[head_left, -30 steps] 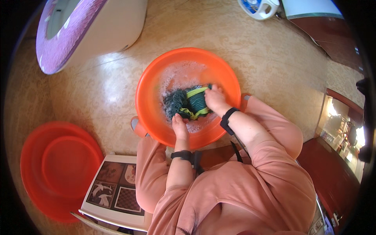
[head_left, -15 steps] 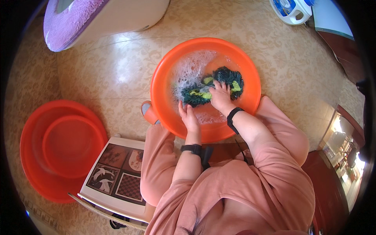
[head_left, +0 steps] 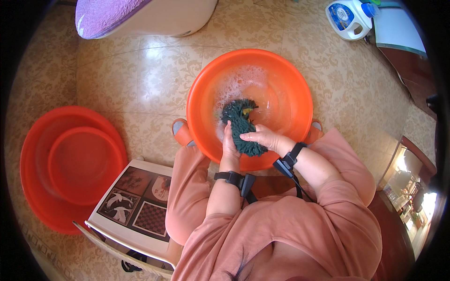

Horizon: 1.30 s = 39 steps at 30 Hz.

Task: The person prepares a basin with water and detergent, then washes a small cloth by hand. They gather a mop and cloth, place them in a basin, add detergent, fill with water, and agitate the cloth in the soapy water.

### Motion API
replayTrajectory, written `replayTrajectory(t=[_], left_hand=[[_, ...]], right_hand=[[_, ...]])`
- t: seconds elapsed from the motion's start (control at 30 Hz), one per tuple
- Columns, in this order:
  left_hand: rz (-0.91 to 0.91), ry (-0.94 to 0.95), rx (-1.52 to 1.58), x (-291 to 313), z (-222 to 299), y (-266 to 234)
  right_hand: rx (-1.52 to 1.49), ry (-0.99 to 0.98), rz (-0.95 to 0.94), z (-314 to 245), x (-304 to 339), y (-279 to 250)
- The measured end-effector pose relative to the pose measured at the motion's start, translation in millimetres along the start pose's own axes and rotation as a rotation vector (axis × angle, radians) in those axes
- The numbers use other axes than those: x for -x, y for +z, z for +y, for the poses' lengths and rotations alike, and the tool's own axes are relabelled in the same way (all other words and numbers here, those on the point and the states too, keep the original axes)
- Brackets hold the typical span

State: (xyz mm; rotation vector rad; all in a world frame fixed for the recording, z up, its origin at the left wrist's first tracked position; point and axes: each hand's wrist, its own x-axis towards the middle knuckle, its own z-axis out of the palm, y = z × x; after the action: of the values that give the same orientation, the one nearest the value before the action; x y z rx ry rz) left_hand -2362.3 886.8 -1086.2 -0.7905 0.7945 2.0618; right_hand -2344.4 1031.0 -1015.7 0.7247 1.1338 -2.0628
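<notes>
Left hand (head_left: 229, 146) apparently half hidden behind shaggy cloth (head_left: 241, 125)

From my remote feed, the basin (head_left: 300, 93) at centre is bright orange, holding white suds. In it I see a dark teal shaggy cloth (head_left: 241, 125) with a small yellow patch. At nine o'clock, two nested tubs (head_left: 42, 140) are red-orange. The floor (head_left: 131, 75) is beige tile with a pale floral damask pattern. At twelve o'clock a lilac towel (head_left: 105, 16) lies over something white. At one o'clock stands a white jug (head_left: 349, 18) with blue label and cap. My clothing (head_left: 304, 229) is salmon pink; both wrist straps (head_left: 232, 178) are black.
</notes>
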Motion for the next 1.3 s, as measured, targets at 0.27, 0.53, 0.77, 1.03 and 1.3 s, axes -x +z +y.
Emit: replayTrajectory(t=[0.27, 0.53, 0.77, 1.03, 1.3], left_hand=[[0.37, 0.188, -0.377, 1.5, -19.0, 12.5], [0.507, 0.09, -1.387, -4.4, -42.5, 0.1], [0.802, 0.376, -1.354, -12.1, -25.3, -13.6], [0.298, 0.022, -0.25, -17.5, -27.1, 6.6], [0.044, -0.028, 0.214, -16.1, -0.9, -9.4]], right_hand=[[0.92, -0.091, 0.48, 25.5, -32.4, -27.7], [1.163, 0.018, 0.997, 18.0, -60.5, -91.0], [1.448, 0.05, 0.582, 13.1, -69.9, -76.7], [0.196, -0.143, 0.359, 15.9, -75.5, -56.8], [0.214, -0.062, 0.009, 0.8, -21.4, 19.3]])
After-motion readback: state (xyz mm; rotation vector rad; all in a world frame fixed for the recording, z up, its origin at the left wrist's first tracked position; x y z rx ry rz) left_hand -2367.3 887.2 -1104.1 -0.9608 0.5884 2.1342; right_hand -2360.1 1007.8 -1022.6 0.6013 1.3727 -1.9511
